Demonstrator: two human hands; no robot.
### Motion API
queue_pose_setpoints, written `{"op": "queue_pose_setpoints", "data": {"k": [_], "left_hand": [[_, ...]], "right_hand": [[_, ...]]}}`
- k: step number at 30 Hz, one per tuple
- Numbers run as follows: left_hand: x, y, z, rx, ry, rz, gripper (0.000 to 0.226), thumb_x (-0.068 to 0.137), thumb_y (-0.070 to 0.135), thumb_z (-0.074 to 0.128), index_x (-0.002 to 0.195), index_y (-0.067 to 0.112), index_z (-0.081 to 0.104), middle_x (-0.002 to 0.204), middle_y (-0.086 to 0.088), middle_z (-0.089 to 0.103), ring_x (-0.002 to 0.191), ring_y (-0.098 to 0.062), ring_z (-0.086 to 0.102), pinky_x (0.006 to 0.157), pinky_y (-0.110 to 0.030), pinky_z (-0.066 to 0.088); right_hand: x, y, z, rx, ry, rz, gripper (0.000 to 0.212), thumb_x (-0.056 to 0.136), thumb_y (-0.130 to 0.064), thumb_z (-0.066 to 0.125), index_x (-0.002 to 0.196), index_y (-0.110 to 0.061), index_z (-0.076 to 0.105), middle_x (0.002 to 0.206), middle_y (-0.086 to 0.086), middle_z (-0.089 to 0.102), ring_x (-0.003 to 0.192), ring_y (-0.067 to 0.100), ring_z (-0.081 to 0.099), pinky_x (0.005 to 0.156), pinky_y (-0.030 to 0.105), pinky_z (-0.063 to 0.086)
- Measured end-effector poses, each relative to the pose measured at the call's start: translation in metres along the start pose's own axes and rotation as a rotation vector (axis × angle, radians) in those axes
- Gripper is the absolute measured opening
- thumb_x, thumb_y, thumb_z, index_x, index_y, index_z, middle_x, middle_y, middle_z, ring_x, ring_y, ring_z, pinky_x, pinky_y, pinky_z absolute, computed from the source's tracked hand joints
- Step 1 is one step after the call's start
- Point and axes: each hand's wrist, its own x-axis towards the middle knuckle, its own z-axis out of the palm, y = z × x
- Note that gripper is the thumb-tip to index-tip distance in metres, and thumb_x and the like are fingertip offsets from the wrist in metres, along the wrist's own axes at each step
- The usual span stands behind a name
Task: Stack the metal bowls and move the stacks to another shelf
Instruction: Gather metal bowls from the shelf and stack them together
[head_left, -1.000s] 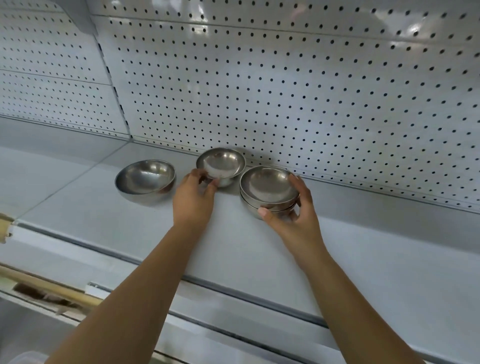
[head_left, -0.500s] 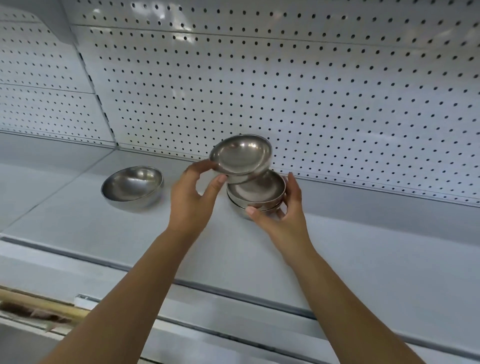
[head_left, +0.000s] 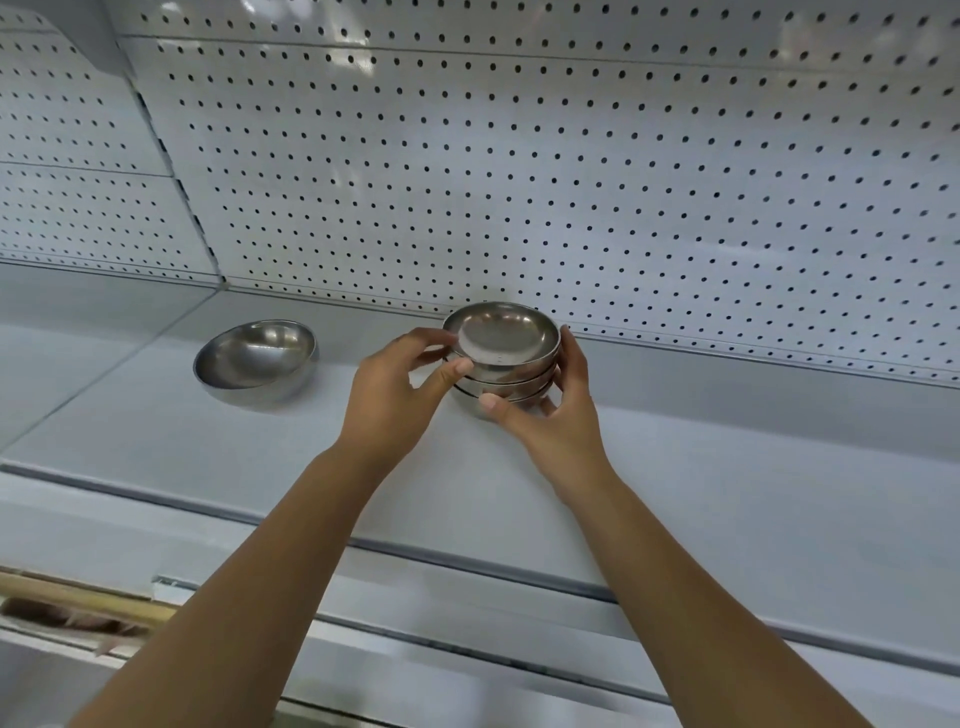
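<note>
From my remote seat I see the left hand (head_left: 395, 400) and right hand (head_left: 550, 415) gripping opposite sides of the stack of metal bowls (head_left: 504, 358) on the shelf (head_left: 727, 493), with a lone bowl (head_left: 254, 358) well apart to its left.

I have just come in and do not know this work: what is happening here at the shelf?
A person is stacking metal bowls on a grey shelf in front of a pegboard. Both hands are on the stack: the right hand curls round its right side, and the left hand holds the top bowl at its left edge. One more bowl lies alone to the left, tilted, not yet stacked.
</note>
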Motion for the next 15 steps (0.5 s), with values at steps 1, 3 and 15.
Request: {"op": "queue_pose_setpoints", "data": {"k": [1, 3, 15], "left_hand": [[-0.001, 0.001, 0.001, -0.020, 0.000, -0.018, 0.028, 0.089, 0.044, 0.073, 0.114, 0.032, 0.067, 0.112, 0.017, 0.072, 0.108, 0.000, 0.068, 0.085, -0.018, 0.049], [-0.004, 0.003, 0.001, -0.070, 0.001, -0.046, 0.028, 0.090, 0.042, 0.073, 0.116, 0.033, 0.067, 0.113, 0.018, 0.072, 0.108, -0.001, 0.069, 0.089, -0.021, 0.051], [-0.042, 0.000, -0.023, 0.022, 0.455, -0.133, 0.037, 0.098, 0.040, 0.066, 0.132, 0.027, 0.061, 0.140, 0.010, 0.057, 0.132, -0.015, 0.052, 0.109, -0.033, 0.043]], "right_hand": [[0.000, -0.001, 0.000, -0.008, 0.002, -0.007, 0.111, 0.071, -0.020, 0.095, 0.157, -0.038, 0.027, 0.136, -0.039, 0.046, 0.131, -0.012, 0.048, 0.106, 0.016, 0.044], [-0.001, -0.001, 0.000, -0.016, 0.006, -0.013, 0.105, 0.072, -0.018, 0.094, 0.155, -0.037, 0.032, 0.134, -0.039, 0.048, 0.125, -0.021, 0.047, 0.100, 0.010, 0.043], [-0.005, -0.007, 0.004, -0.041, -0.114, 0.019, 0.098, 0.069, -0.025, 0.096, 0.150, -0.038, 0.042, 0.143, -0.020, 0.053, 0.126, -0.010, 0.054, 0.108, 0.022, 0.048]]}}
